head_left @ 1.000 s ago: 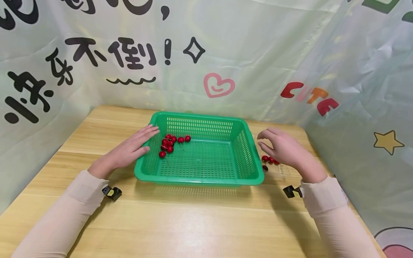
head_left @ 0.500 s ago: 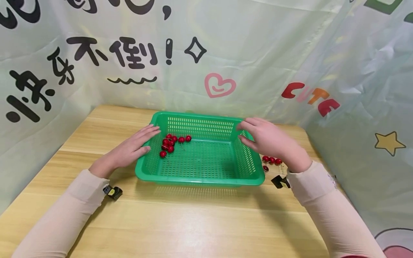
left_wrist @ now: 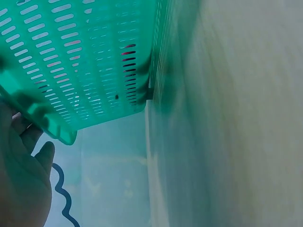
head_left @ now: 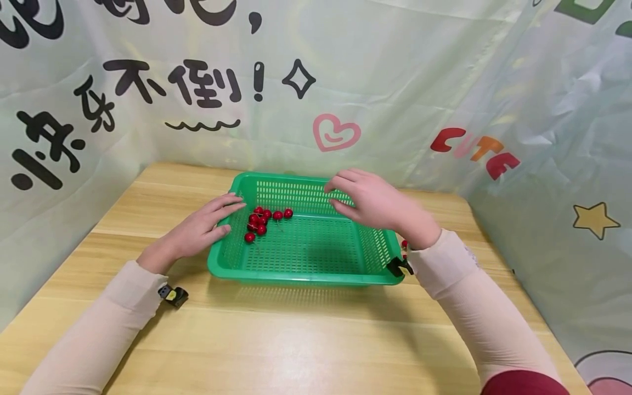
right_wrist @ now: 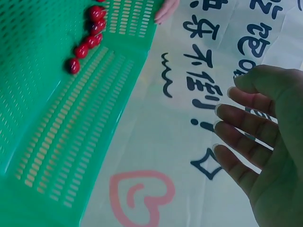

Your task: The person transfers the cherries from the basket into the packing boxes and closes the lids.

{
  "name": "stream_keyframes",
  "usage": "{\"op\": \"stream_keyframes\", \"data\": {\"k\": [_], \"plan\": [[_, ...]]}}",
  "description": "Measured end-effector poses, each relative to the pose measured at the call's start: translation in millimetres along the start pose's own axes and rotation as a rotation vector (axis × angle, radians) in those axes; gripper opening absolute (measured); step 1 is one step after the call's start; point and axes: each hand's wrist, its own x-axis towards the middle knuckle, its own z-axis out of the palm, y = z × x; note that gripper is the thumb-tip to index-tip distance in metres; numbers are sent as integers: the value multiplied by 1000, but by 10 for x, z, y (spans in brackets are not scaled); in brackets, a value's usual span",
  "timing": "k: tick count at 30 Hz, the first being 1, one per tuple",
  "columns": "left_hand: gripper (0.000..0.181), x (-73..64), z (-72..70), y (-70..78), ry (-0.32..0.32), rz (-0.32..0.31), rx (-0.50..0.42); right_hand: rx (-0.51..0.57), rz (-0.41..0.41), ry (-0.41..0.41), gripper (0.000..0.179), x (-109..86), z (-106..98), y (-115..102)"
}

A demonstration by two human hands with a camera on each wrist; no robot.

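A green plastic basket [head_left: 306, 278] stands on the table, with several red cherries [head_left: 261, 230] grouped at the left of its floor. My left hand [head_left: 197, 230] rests on the basket's left rim, fingers straight. In the left wrist view that hand [left_wrist: 21, 170] lies against the rim. Above the right part of the basket hovers my right hand [head_left: 370, 200], fingers loosely bent. The right wrist view shows this hand [right_wrist: 265, 123] holding nothing. More cherries [head_left: 404, 243] lie on the table right of the basket, mostly hidden behind the right forearm.
The wooden table [head_left: 276, 340] extends in front of the basket. A printed cloth backdrop [head_left: 405, 82] rises close behind it and along both sides. Small black devices are worn at both wrists, the right one [head_left: 399, 267] near the basket's front right corner.
My right hand has moved left, from beside the loose cherries on the table to above the basket. My left hand, the basket and the cherries inside have stayed put.
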Motion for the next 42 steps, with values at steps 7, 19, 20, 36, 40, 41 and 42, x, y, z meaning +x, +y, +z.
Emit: {"op": "stream_keyframes", "data": {"k": [7, 19, 20, 36, 40, 41, 42], "plan": [[50, 2, 14, 7, 28, 30, 53, 62, -34, 14, 24, 243, 153, -39], [47, -2, 24, -4, 56, 36, 64, 192, -6, -19, 27, 599, 438, -66], [47, -2, 24, -4, 54, 33, 63, 204, -3, -21, 28, 628, 467, -70], [48, -7, 21, -3, 50, 22, 25, 400, 38, -63, 36, 987, 943, -128], [48, -10, 14, 0, 53, 21, 20, 434, 50, -108, 41, 1034, 1039, -130], [48, -12, 13, -1, 53, 21, 20, 440, 52, -117, 41, 1040, 1059, -130], [48, -13, 10, -1, 54, 19, 20, 445, 56, -125, 42, 1048, 1079, -127]]}}
